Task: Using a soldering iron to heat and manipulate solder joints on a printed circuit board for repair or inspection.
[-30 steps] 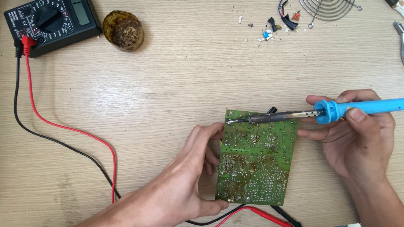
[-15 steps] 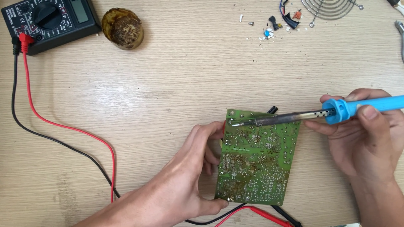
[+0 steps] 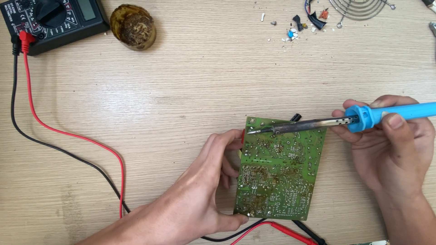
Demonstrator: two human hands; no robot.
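Left hand [image 3: 200, 190]: lowest in view, fingers curled round the left edge and lower left corner of a green rectangular printed circuit board [image 3: 279, 174], steadying it solder side up, the thumb at the bottom corner. The board lies on the pale wood-grain desk [image 3: 190, 90], slightly tilted in plan, with black components showing past its upper edge.

Right hand [image 3: 393, 145]: just right of the board, closed round the blue plastic handle of a soldering iron [image 3: 363, 119]. The iron's dark metal barrel runs leftward over the board's top edge; its tip sits at the upper left corner of the board, whether touching the solder points cannot be told.

Red test probe [image 3: 281, 229] and black test probe [image 3: 309, 231]: lying on the desk just below the board's lower edge.

Red lead [image 3: 91, 140] and black lead [image 3: 59, 147]: looping across the left half of the desk, from the bottom of the view up to the far left corner.

Black digital multimeter with round dial [image 3: 52, 20]: far left corner, both leads plugged in.

Round brown crusted tin [image 3: 134, 26]: just right of the multimeter.

Scatter of small loose electronic parts and wire scraps [image 3: 299, 26]: far right of centre.

Round wire grille [image 3: 359, 7]: far edge, beside the scatter, partly cut off.
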